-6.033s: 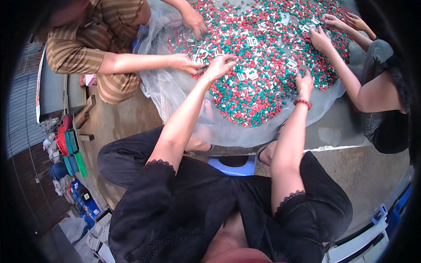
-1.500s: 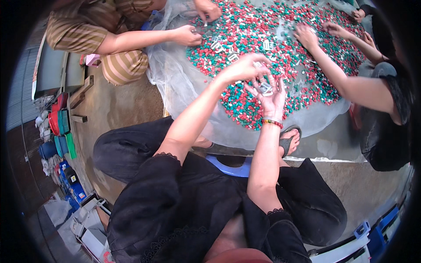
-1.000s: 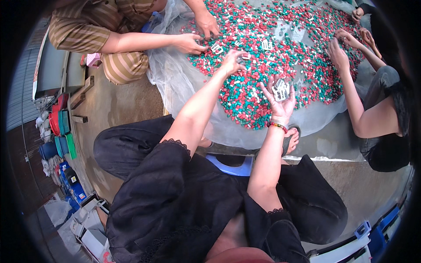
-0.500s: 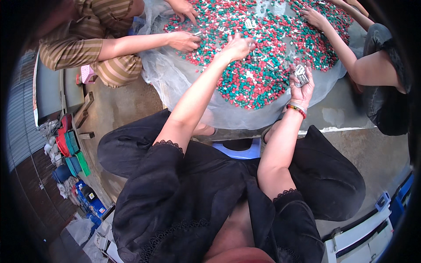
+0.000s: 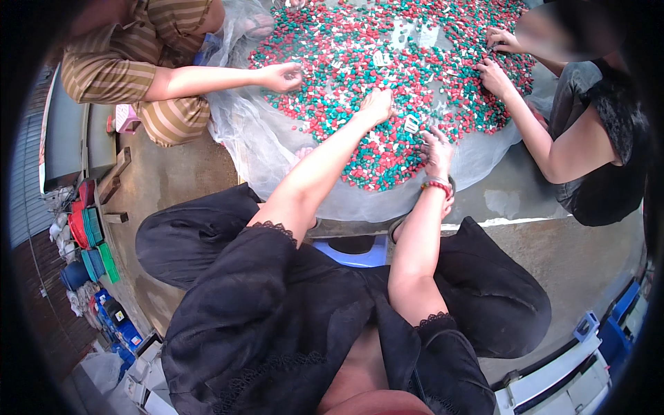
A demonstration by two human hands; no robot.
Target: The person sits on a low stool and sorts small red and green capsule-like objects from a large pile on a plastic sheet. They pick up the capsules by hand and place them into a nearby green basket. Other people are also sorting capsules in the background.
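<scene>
**Both hands down in the heap of red, green and white pieces**

Everything is placed by the heap of small pieces [image 5: 387,76], spread on a translucent plastic sheet [image 5: 242,138] on the concrete floor [image 5: 173,180].

Left of the heap sits a person in a striped brown top [image 5: 117,62], one hand [image 5: 280,75] curled at the heap's left edge.

Now the wearer: the left hand [image 5: 377,105] reaches well into the heap, palm down, fingers bent into the pieces; whether it pinches any, I cannot tell. Just right of it lies a small white clip-like piece [image 5: 412,123]. The right hand [image 5: 437,149], a red bead bracelet [image 5: 436,186] at its wrist, rests fingers spread on the heap's near edge, nothing clearly held.

On the heap's right side, a person in a dark top [image 5: 609,159] has both hands in the pieces.

Nearer than the heap, a blue stool [image 5: 360,254] shows between the wearer's knees.
</scene>
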